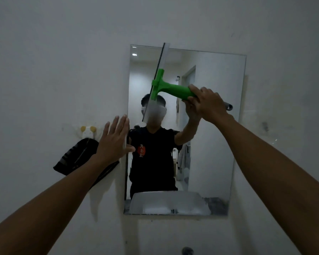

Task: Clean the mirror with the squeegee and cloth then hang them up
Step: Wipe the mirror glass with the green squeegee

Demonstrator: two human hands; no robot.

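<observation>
Pale grey-white painted wall [63,52] fills the view. Frameless rectangular mirror [210,126] mounted on it, centre-right, taller than wide; its glass reflects a person in a dark shirt, a doorway and a white basin along the lower edge.

Both bare forearms reach up from the bottom corners.

Green plastic squeegee with long pale blade [164,87]: blade lies against the upper left part of the mirror, nearly vertical, tilted slightly, top end at the mirror's upper edge. Green handle runs out to the right, with a grey end showing past the hand.

Dark, striped cloth [75,157] hangs on the wall left of the mirror, partly behind the left wrist, under a small white-and-yellow wall hook [88,132].

Right hand [208,105]: fingers wrapped tight round the squeegee handle, in front of the mirror's right half.

Left hand [116,140]: flat, fingers spread and straight, gripping nothing, palm towards the wall at the mirror's left edge, thumb overlapping the glass.
</observation>
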